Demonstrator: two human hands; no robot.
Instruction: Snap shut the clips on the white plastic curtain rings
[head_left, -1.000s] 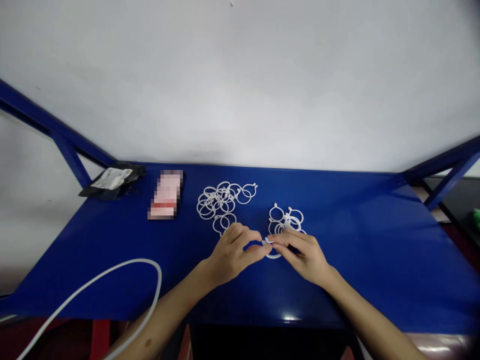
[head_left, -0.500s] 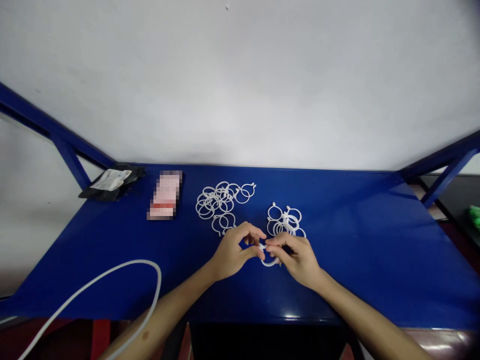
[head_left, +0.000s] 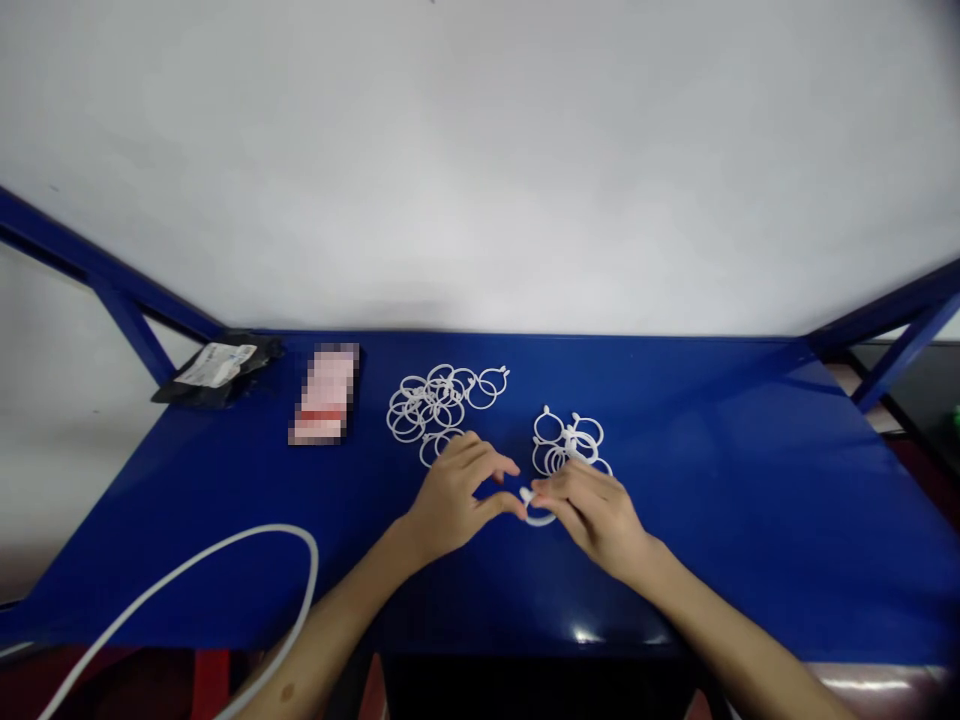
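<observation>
My left hand [head_left: 454, 495] and my right hand [head_left: 589, 512] meet over the middle of the blue table [head_left: 750, 500]. Both pinch one white plastic ring [head_left: 537, 510] between thumbs and fingertips, just above the tabletop. A pile of white rings [head_left: 439, 400] lies behind my left hand. A smaller cluster of white rings [head_left: 566, 440] lies just behind my right hand.
A pink and white packet [head_left: 324, 393] lies left of the ring pile. A black bag with a white label [head_left: 217, 368] sits at the table's far left corner. A white cable [head_left: 225, 580] loops over the front left edge. Blue frame bars [head_left: 112, 280] rise at both sides against a white wall.
Both hands stayed together on the ring, shifting slightly toward me and down. The fingers of my left hand have spread a little more over the ring.
</observation>
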